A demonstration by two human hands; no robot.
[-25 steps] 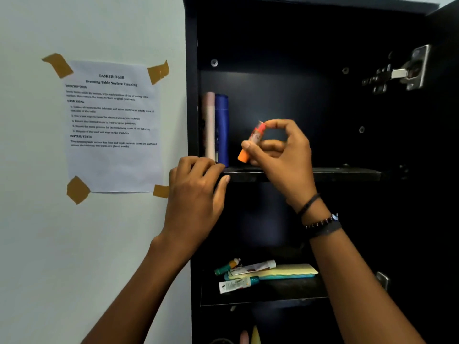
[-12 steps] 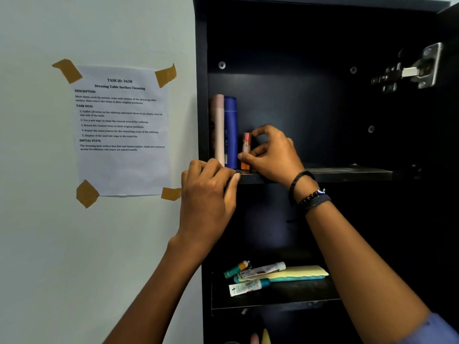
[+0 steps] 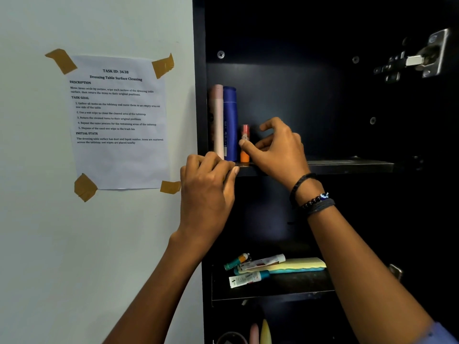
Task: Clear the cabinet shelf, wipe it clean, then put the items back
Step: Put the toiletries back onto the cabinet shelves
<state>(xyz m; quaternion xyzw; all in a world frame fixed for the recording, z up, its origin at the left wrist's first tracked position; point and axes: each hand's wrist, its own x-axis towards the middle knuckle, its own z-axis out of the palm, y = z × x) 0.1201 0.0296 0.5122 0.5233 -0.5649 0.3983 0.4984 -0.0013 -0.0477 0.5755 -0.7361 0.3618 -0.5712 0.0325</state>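
The orange stick [image 3: 245,135] stands upright on the upper shelf [image 3: 347,166], just right of the blue bottle [image 3: 229,120], close enough that I cannot tell whether the two touch. Its long axis runs vertical, parallel to the bottle, with the orange end down on the shelf. The pink tube [image 3: 218,120] stands on the bottle's far side, tight against it.

The right hand [image 3: 278,150] is the nearer one and comes in from the right of the bottle. Its grip is narrow and half loosened: the thumb [image 3: 243,143] lies across the front of the stick about halfway up, while the forefinger [image 3: 270,122] is lifted and hooked clear, right of the stick's cap. Whether the other fingers pinch the stick from behind is hidden, so I cannot tell if it is held or merely steadied. The stick lies left of the palm, at the thumb tip.

The left hand [image 3: 206,189] sits below and left of the bottle, fingers curled over the shelf's front edge.

In my judgement the coming move turns on drawing the right hand away rightward, away from the bottle, without tipping the tall, narrow stick.
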